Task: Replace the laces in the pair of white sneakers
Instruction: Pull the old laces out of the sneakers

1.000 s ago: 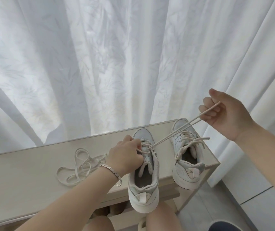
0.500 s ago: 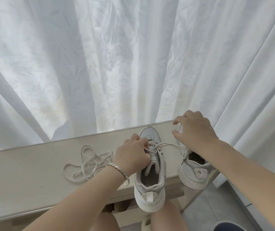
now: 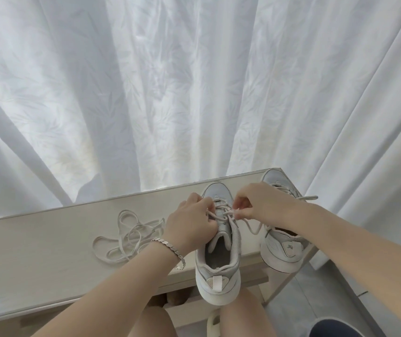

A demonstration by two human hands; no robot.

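Two white sneakers stand on a pale table (image 3: 48, 239), heels toward me. The nearer sneaker (image 3: 219, 263) overhangs the front edge, and a cream lace (image 3: 221, 215) runs through its upper eyelets. My left hand (image 3: 189, 222) grips the sneaker's left side at the eyelets, fingers on the lace. My right hand (image 3: 260, 203) pinches the lace end just right of the tongue, and a loop of slack (image 3: 253, 228) hangs below it. The second sneaker (image 3: 282, 249) sits at the table's right end, laced, partly hidden by my right forearm.
A loose tangle of flat cream laces (image 3: 129, 234) lies on the table left of my left hand. White curtains (image 3: 194, 93) hang right behind the table. My knees (image 3: 241, 312) are under the front edge, with grey floor tiles (image 3: 316, 300) to the right.
My right hand came down from high on the right, where it held the lace taut, to the nearer sneaker's eyelets. The lace now hangs slack. My left hand stayed on the sneaker.
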